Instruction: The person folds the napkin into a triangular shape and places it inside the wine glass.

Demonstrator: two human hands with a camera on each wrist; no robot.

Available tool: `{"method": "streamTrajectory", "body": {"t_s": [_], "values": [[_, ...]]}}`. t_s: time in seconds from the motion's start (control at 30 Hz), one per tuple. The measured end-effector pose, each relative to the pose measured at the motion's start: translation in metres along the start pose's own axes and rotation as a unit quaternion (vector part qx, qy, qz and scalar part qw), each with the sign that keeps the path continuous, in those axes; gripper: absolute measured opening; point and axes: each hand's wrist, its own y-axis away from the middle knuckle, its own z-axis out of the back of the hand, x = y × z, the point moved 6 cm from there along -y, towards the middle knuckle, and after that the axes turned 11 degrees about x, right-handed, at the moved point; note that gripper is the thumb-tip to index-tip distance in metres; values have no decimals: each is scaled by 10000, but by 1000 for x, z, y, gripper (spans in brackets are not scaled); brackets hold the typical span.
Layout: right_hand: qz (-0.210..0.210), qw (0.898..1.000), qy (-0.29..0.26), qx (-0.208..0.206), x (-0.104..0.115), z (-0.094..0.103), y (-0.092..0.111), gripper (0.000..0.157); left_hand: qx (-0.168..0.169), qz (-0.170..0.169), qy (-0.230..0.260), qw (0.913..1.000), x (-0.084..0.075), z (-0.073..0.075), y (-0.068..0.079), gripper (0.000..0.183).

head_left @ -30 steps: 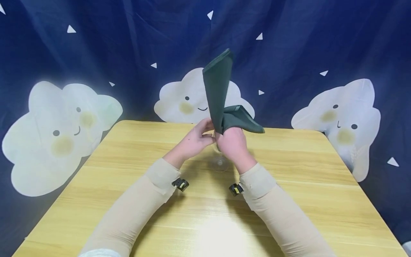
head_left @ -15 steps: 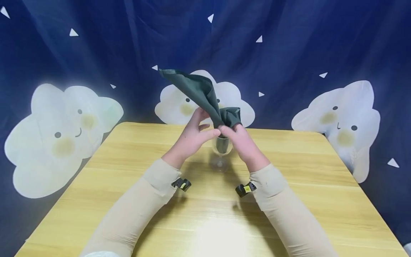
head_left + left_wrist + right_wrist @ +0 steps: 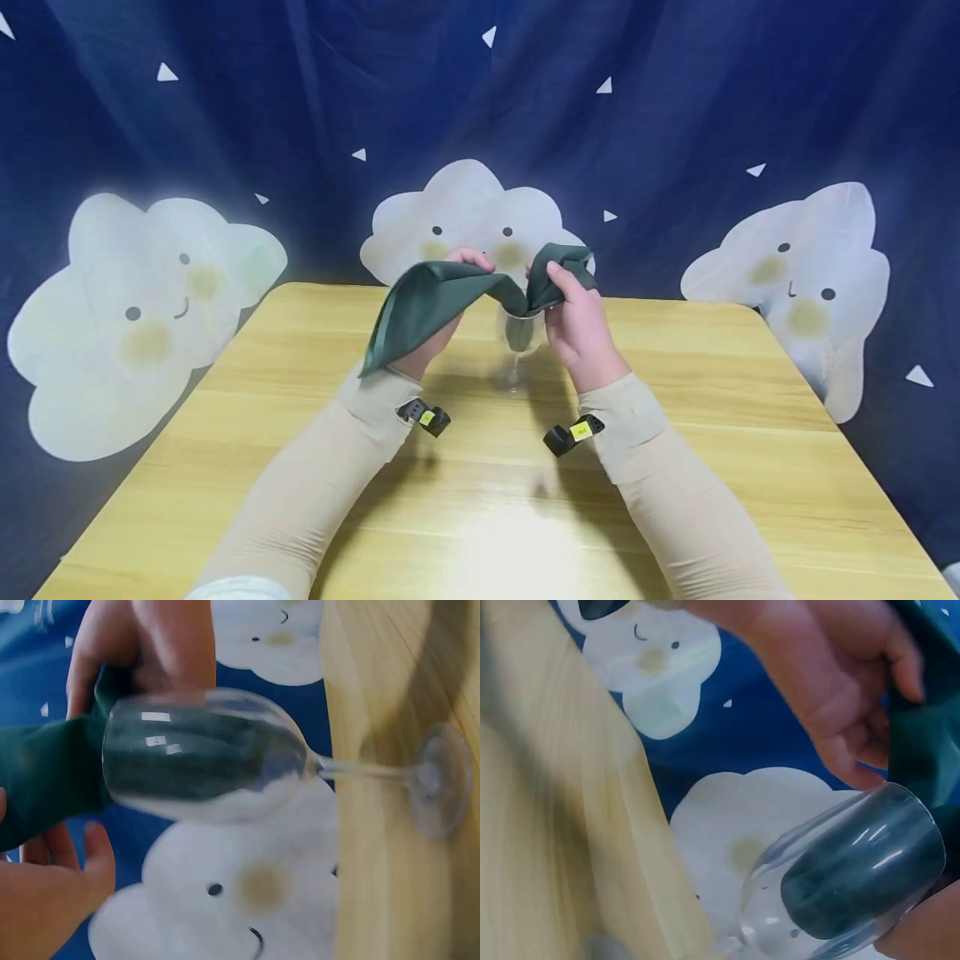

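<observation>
A dark green cloth napkin [image 3: 427, 304] stands with its gathered lower part inside a clear stemmed wine glass [image 3: 300, 761], upright on the table. One flap bends over to the left and drapes across my left hand [image 3: 431, 350], hiding much of it. The left fingers [image 3: 471, 257] show beyond the flap's far edge, bent against the cloth; in the left wrist view the left thumb [image 3: 97, 851] stands apart below it. My right hand [image 3: 581, 337] pinches the shorter right flap, thumb in front, fingers behind, just above the rim.
The light wood table [image 3: 480, 492] runs back to a dark blue curtain [image 3: 660, 125] printed with white smiling clouds. Small black cameras [image 3: 432, 419] are strapped at both wrists, over beige sleeves [image 3: 682, 492].
The long flap has swung from upright to the left and down over my left hand. My right hand has turned, bringing its thumb onto the short flap, and the glass has come into fuller view.
</observation>
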Motion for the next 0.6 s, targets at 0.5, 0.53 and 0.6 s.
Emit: {"method": "streamTrajectory", "body": {"t_s": [0.5, 0.53, 0.6], "values": [[258, 9931, -1065, -410, -22, 15, 8, 27, -1355, 897, 2331, 9588, 63, 44, 18, 37], [279, 9928, -1077, -433, -24, 15, 9, 28, -1470, 958, 2373, 9555, 67, 45, 20, 37], [300, 9927, -1088, -419, -27, 16, 9, 30, -1651, 1066, 2413, 9504, 73, 45, 24, 37]]}}
